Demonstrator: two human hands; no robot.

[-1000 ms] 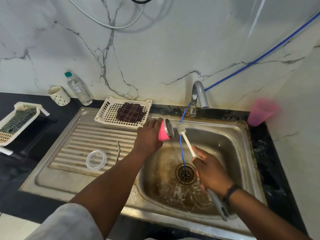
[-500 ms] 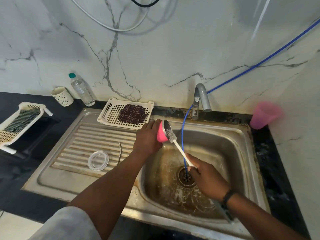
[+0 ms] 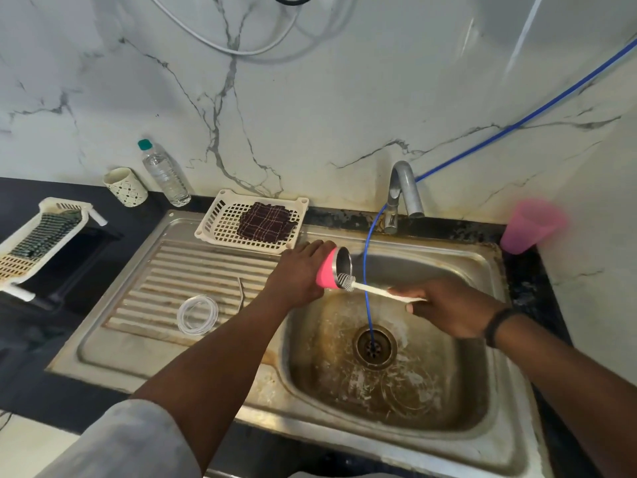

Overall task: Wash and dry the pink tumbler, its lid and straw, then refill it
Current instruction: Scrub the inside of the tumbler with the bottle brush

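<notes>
My left hand [image 3: 298, 272] grips the pink tumbler [image 3: 329, 272], which lies on its side over the left edge of the sink basin [image 3: 448, 408], its steel mouth facing right. My right hand [image 3: 451, 307] holds the white handle of a bottle brush [image 3: 370, 288]. The brush's bristle head sits at the lower rim of the tumbler's mouth. On the ribbed drainboard [image 3: 193, 270] lie a clear round lid [image 3: 197, 315] and a thin metal straw [image 3: 241, 294].
A white basket [image 3: 220, 215] with a dark checked cloth [image 3: 267, 222] stands behind the drainboard. The tap [image 3: 403, 191] and a blue hose [image 3: 367, 270] running into the drain are at the back. A pink cup [image 3: 529, 225] stands at the right; a water bottle [image 3: 165, 174] and mug [image 3: 125, 187] at the left.
My right hand has swung the brush from upright over the basin down to nearly level. Its head has gone from beside the tumbler to the tumbler's mouth. The tumbler stayed in my left hand.
</notes>
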